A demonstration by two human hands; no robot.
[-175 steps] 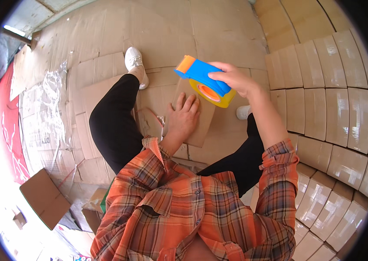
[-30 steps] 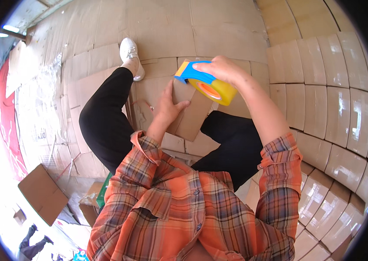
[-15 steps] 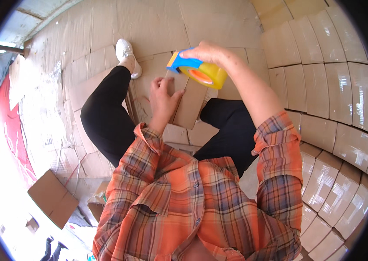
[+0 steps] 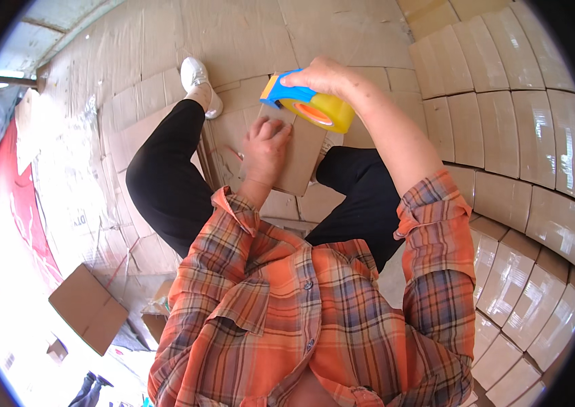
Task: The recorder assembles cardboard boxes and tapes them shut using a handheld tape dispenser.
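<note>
My right hand (image 4: pixel 325 74) grips a blue and orange tape dispenser (image 4: pixel 304 103) with a yellow roll of tape, held at the top edge of a small cardboard box (image 4: pixel 301 159). My left hand (image 4: pixel 265 149) lies flat on the box, pressing it between my knees. I sit with black trousers, and a white shoe (image 4: pixel 199 83) shows on my left foot. My orange plaid shirt fills the lower part of the view.
Flattened cardboard sheets (image 4: pixel 233 34) cover the floor ahead. Rows of taped cardboard boxes (image 4: pixel 525 136) are stacked on the right. A loose folded box (image 4: pixel 87 308) lies at lower left, beside a red sheet (image 4: pixel 19 203).
My right hand has carried the tape dispenser from the box's right side up and leftwards to its far edge. My left hand stayed pressed on the box. The view tilted slightly.
</note>
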